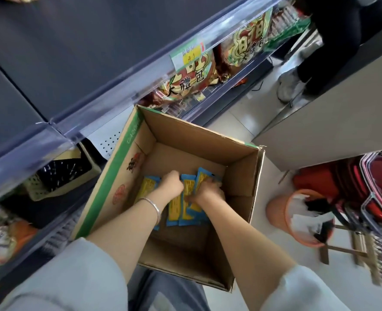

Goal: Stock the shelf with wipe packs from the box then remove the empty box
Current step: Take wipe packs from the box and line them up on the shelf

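Observation:
An open cardboard box (241, 173) stands on the floor beside the shelf unit. Several blue-and-yellow wipe packs (181, 212) lie on its bottom. Both my hands reach down inside it. My left hand (171, 184), with a silver bangle on the wrist, curls its fingers over the packs at the left. My right hand (208, 190) grips a bunch of packs at the right, fingers wrapped round their edges. The dark shelf (73, 52) above the box runs diagonally across the upper left.
Large snack bags (190, 77) fill a lower shelf behind the box. A perforated basket (60, 178) sits at the left. An orange bucket (302, 218), stacked red shopping baskets (365, 189) and a person's legs (320, 57) stand to the right on the pale floor.

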